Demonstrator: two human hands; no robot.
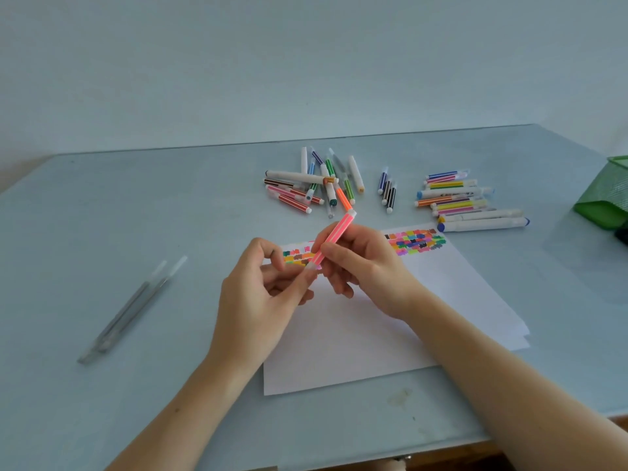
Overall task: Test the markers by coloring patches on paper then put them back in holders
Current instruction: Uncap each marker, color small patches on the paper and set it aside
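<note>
Marker (332, 240) pinched by both hands, left (263, 294) hides tip, right (360, 266) grips barrel, holder (608, 195) cut off at edge

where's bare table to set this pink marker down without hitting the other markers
Bare table lies left of the marker pile, between it and the two clear pens. The lower part of the paper below the hands is blank too. The far edge is crowded: pile, three dark markers, right-hand group, green holder.

pink white-striped marker (332, 240), multicoloured patches (414, 242) on white paper (356, 341) (green holder (608, 195))
</note>
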